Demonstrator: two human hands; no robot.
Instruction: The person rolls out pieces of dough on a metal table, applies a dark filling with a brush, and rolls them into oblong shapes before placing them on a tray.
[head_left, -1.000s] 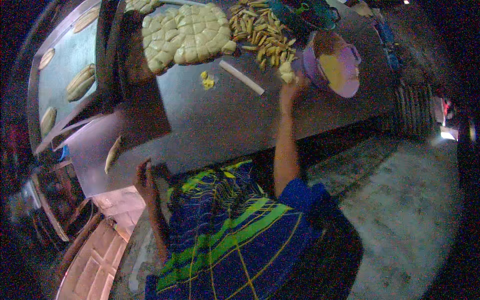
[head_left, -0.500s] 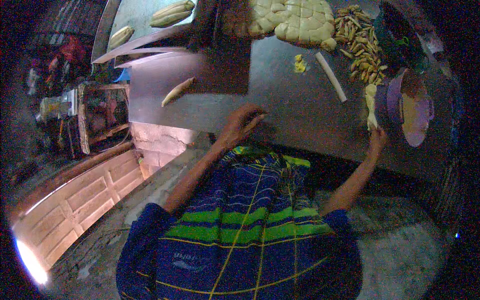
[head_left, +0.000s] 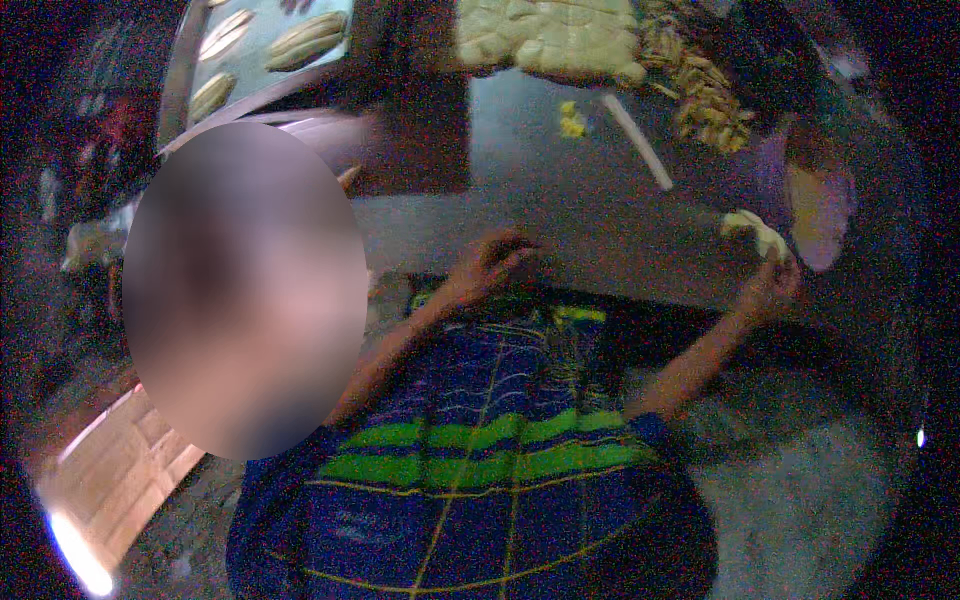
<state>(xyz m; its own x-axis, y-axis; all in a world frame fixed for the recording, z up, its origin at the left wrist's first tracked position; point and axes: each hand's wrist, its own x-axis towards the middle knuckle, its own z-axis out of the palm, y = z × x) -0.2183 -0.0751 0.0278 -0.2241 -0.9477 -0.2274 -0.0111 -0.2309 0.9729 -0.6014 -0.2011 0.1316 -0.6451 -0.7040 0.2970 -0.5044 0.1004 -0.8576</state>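
My right hand (head_left: 773,287) is closed on one end of a pale dough strip (head_left: 757,232). The strip bends up and leftward over the table top, beside a purple bowl (head_left: 762,170). Near the table's front edge, my left hand (head_left: 492,265) hovers or rests with curved fingers, thumb and fingertips a little apart. Nothing shows in it. A white stick (head_left: 638,143) lies farther back on the metal table (head_left: 600,215), with a small yellow lump (head_left: 572,120) to its left.
A slab of scored dough (head_left: 545,35) and a pile of small brownish pieces (head_left: 700,90) are at the back. Trays with shaped dough pieces (head_left: 308,40) stand at the far left. Another person (head_left: 245,290), blurred out, blocks the left side.
The dough strip, hanging lengthwise before, now slants left from my right hand, which sits slightly lower. A person has come into view on the left, covering most of the single dough piece there.
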